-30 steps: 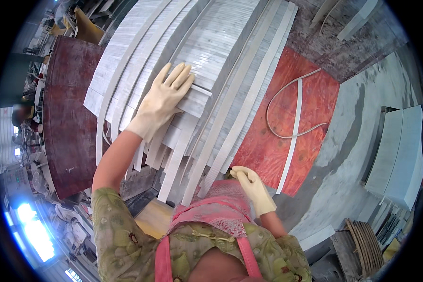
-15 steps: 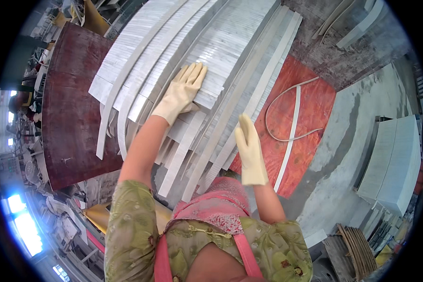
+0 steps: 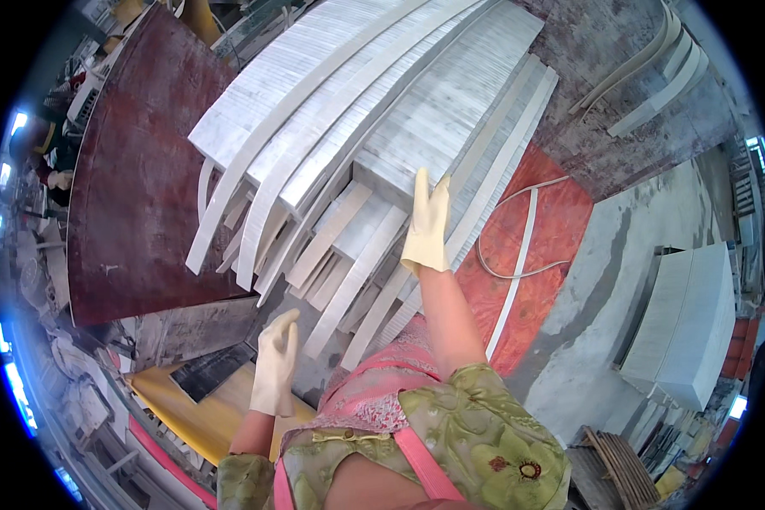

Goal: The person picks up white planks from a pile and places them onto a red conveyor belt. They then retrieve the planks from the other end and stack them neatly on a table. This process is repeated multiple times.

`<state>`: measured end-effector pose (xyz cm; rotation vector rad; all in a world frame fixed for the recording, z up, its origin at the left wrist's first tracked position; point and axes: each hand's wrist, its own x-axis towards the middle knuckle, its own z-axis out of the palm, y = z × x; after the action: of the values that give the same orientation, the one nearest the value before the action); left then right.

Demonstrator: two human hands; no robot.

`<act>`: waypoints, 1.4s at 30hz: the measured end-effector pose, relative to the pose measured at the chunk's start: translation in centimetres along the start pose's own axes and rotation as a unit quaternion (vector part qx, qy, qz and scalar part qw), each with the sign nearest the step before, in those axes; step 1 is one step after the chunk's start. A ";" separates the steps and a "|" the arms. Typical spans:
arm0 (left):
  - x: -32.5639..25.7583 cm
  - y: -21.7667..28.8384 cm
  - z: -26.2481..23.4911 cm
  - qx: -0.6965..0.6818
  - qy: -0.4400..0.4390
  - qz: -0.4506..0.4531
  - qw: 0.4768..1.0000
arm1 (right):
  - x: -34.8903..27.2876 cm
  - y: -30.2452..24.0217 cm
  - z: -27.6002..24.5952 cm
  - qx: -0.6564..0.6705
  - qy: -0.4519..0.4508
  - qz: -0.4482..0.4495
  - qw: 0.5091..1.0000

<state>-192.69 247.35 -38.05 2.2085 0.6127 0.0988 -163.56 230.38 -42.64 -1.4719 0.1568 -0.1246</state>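
Note:
Both my hands wear cream rubber gloves. My right hand (image 3: 428,223) stretches up with its fingers apart, against the near right corner of a stack of thin pale grey strips (image 3: 450,110). Drawn back in front of the waist, my left hand (image 3: 274,361) holds nothing, its fingers loosely bent and the thumb apart. Long curved pale bands (image 3: 293,157) run between the blocks of stacked strips. Under and in front of the stack, flat bars (image 3: 357,272) jut toward me at uneven lengths.
A dark red-brown board (image 3: 136,187) stands on the left. To the right lies an orange-red sheet (image 3: 527,297) with a thin looped strip. Farther right are a pale block stack (image 3: 684,314) and a wooden slatted piece (image 3: 620,467). Curved strips (image 3: 663,93) rest at the far right.
My left hand has come off the stack and back toward my body. My right hand has moved forward and left to the stack's near corner. The view has shifted.

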 end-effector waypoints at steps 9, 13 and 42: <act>-1.0 3.2 -1.4 0.026 -0.053 0.214 0.975 | -1.3 -0.7 -7.9 -0.116 -0.097 -0.017 0.988; 1.0 5.1 -3.1 0.097 0.064 0.392 0.913 | -4.9 -1.5 -7.4 -0.291 0.008 -0.208 0.934; 11.6 -2.1 3.3 0.202 -0.023 -0.012 0.979 | 2.5 -0.1 2.7 -0.574 -0.234 -0.423 0.661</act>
<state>-182.47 251.56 -43.31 2.5851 0.6808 -0.0994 -160.61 232.52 -42.34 -2.6957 -1.1128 -0.4484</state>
